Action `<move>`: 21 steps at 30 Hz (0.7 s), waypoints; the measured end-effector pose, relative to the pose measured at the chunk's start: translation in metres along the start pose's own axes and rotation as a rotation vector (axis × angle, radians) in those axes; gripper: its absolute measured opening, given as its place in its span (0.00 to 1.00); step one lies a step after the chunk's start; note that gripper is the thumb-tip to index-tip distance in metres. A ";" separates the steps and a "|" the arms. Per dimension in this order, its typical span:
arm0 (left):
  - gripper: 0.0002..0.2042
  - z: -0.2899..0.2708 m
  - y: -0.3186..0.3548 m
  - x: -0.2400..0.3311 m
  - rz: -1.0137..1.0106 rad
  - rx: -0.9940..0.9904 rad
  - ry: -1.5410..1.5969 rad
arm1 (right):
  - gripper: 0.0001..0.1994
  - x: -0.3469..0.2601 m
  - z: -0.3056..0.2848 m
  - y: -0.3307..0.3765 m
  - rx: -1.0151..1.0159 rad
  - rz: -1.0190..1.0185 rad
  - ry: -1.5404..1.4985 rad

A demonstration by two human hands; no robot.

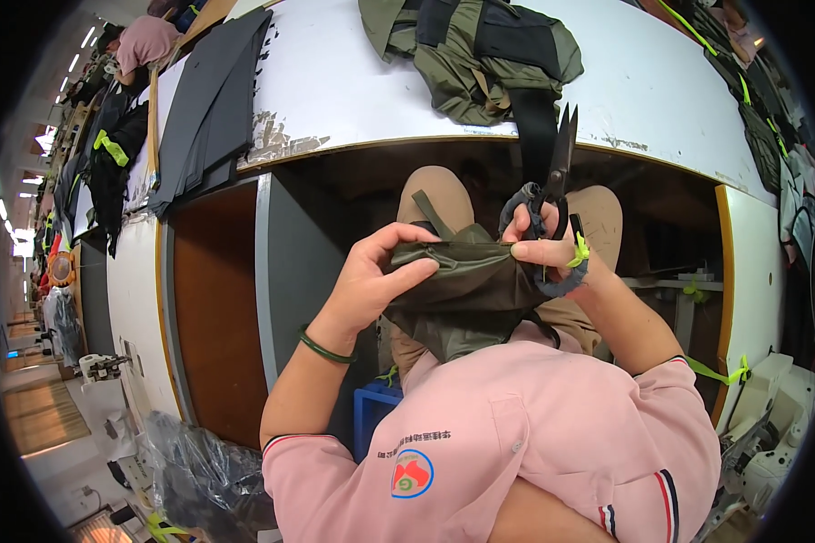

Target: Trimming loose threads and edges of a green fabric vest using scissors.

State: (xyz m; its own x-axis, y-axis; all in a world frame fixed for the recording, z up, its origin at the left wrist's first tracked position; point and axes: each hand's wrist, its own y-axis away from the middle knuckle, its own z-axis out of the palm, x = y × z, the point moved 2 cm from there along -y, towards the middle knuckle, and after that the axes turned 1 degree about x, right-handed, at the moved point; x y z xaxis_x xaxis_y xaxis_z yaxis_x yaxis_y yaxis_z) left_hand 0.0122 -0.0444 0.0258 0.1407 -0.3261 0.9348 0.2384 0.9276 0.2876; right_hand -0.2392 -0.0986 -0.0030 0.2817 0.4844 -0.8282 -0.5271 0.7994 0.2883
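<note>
A dark olive fabric piece (466, 282) is stretched by its upper edge between my hands, over my lap. My left hand (378, 264) pinches the edge at the left, with the thumb in front and the fingers behind. At the right, my right hand (545, 249) grips the edge between thumb and fingers. That same hand also carries black scissors (563, 154), their blades pointing up and slightly apart. Dark cloth wraps the scissor handles. A narrow olive strap (433, 215) sticks up from the fabric near my left fingers.
Beyond my knees runs a white worktable (335, 90) with a worn edge. On it lie an olive and black bag piece (489, 54) with a hanging black strap, and stacked dark grey panels (213, 100). A blue crate (371, 412) sits by my left side; white machinery (770, 425) stands at right.
</note>
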 end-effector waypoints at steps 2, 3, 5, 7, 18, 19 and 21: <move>0.10 0.001 -0.001 -0.005 0.088 0.038 -0.084 | 0.13 0.000 0.001 0.002 -0.003 -0.003 0.001; 0.08 0.000 -0.002 -0.008 0.173 0.075 -0.168 | 0.13 -0.001 0.001 0.004 -0.011 -0.028 0.087; 0.08 0.001 0.001 -0.015 0.342 0.086 -0.304 | 0.13 -0.001 -0.003 0.010 -0.011 -0.053 0.172; 0.10 0.005 0.008 -0.013 0.624 0.123 -0.558 | 0.12 0.000 -0.007 0.017 -0.087 -0.178 0.345; 0.15 0.007 0.024 -0.025 0.908 0.198 -0.702 | 0.12 0.007 0.000 0.042 -0.285 -0.376 0.703; 0.15 0.007 0.023 -0.024 0.907 0.198 -0.701 | 0.11 0.011 -0.002 0.041 -0.233 -0.305 0.633; 0.12 0.003 0.014 -0.028 0.489 0.078 -0.499 | 0.10 0.010 -0.003 0.037 -0.183 -0.251 0.477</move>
State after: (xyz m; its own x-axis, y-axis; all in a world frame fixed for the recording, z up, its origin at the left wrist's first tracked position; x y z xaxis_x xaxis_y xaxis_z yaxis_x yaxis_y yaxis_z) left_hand 0.0089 -0.0216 0.0045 -0.2482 0.2369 0.9393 0.1884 0.9629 -0.1931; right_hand -0.2583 -0.0646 -0.0021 0.0456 0.0397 -0.9982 -0.6331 0.7741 0.0018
